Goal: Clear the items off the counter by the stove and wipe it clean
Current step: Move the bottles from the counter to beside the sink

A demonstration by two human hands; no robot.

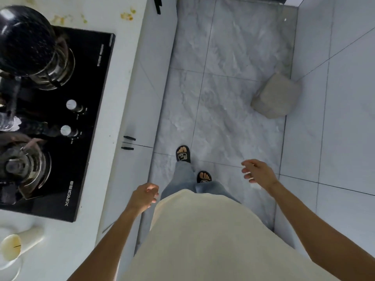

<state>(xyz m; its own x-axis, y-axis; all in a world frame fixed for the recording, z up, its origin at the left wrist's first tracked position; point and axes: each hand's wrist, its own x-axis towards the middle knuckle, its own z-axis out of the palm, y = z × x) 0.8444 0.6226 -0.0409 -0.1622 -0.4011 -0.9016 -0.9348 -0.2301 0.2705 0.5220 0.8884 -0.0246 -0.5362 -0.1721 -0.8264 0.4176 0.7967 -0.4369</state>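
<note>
1. My left hand (144, 194) and right hand (258, 173) hung loose, each grip slack and holding nothing.
2. The surface (129, 63) ran up the frame's left; food stains (126, 16) sat upper left, a cream cup (12, 247) lower left beside the stove (89, 126).
3. Judgement: lift the cup off first, then wipe toward the stains.
4. A black pot (24, 39) stood on a burner. Grey tiled floor (223, 57), with a grey block (276, 96) at right.

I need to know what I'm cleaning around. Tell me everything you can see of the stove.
The stove is a black glass cooktop set flush into the white counter. It has two metal-ringed gas burners, two round silver knobs along its front and white lettering on the glass. A black pot sits on the far burner; the near burner is bare. Yellowish food stains mark the counter beyond it. Neither hand touches it.
</note>
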